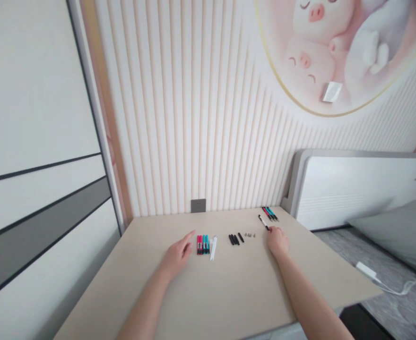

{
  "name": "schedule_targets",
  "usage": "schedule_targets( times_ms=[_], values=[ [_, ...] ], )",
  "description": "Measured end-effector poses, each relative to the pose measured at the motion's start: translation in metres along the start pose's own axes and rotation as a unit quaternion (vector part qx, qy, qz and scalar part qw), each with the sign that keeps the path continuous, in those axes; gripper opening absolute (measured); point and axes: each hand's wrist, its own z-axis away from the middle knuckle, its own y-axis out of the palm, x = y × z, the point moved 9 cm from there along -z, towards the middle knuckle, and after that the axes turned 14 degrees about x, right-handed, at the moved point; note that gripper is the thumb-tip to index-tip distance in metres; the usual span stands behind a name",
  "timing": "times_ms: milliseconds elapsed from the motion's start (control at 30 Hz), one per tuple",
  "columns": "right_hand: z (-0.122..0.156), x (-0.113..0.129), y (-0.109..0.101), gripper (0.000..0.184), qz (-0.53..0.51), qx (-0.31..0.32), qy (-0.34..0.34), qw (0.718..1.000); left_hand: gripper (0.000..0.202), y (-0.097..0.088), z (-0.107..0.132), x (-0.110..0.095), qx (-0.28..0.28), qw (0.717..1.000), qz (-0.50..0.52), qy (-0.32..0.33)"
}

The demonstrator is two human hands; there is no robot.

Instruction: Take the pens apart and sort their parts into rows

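My right hand (pixel 278 242) pinches the near end of a black-and-white pen (pixel 264 222), which points away toward the back of the table. Over the table's left part is my left hand (pixel 177 256), empty, its index finger stretched out and the others loosely bent. Just right of that fingertip lies a row of red and teal pen barrels (pixel 203 245) with black ends. Beside them are thin white sticks (pixel 213 248). Several short black tubes (pixel 235 239) and a few tiny silvery parts (pixel 249 235) lie between my hands.
Several red, black and teal pens (pixel 271 214) lie at the back right of the beige table (pixel 215 293). A ribbed wall with a dark socket (pixel 198 205) rises behind. To the right stand a bed's headboard (pixel 357 189) and a white charger (pixel 366 270) with its cable.
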Motion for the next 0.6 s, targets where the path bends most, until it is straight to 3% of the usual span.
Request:
schedule_targets(
  times_ms=[167, 400, 600],
  values=[
    [-0.007, 0.01, -0.003, 0.035, 0.043, -0.015, -0.008, 0.999, 0.044, -0.008, 0.0, 0.01, -0.007, 0.999, -0.051, 0.0],
    [-0.04, 0.018, -0.01, 0.037, 0.084, -0.019, -0.007, 0.996, 0.044, -0.044, 0.008, 0.055, -0.106, 0.99, -0.062, -0.07],
    [-0.068, 0.019, -0.01, 0.037, 0.094, -0.022, 0.001, 0.995, 0.042, -0.043, 0.006, 0.071, -0.117, 0.987, -0.062, -0.094]
  ],
)
